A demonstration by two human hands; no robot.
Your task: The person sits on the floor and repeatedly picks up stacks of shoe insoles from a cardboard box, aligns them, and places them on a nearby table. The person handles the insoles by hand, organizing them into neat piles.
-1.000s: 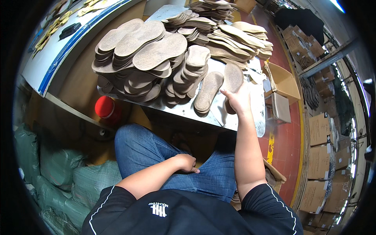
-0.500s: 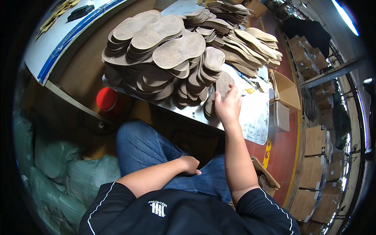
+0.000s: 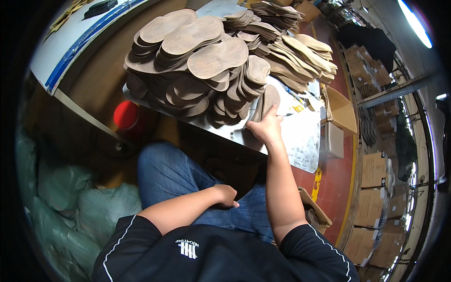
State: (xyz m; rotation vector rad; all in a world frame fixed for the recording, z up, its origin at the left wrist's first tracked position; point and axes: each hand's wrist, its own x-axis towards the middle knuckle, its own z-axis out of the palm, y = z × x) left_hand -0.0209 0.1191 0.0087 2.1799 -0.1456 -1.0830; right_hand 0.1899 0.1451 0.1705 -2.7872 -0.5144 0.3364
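My right hand (image 3: 266,130) is closed round the near end of a small stack of brown insoles (image 3: 269,99) on the pale tabletop (image 3: 303,136). Its thumb lies along the left edge; the other fingers are partly hidden at the right. Just left of it rises a big heap of brown insoles (image 3: 218,57), piled in overlapping bundles and reaching the table's near edge. My left hand (image 3: 226,196) rests on my lap, loosely curled, with its fingertips tucked out of sight and nothing seen in it.
Lighter tan insoles (image 3: 305,56) lie at the far right of the table, near pens (image 3: 293,95) and a small yellow patch. An open carton (image 3: 340,110) stands beyond the right edge. A red round object (image 3: 126,114) is below left, with green sacks (image 3: 105,207) nearby. Boxes (image 3: 371,202) line the right.
My right hand has come down and slightly left, from above the small insole stack to its near end, and has closed on it. My left hand stays on my lap.
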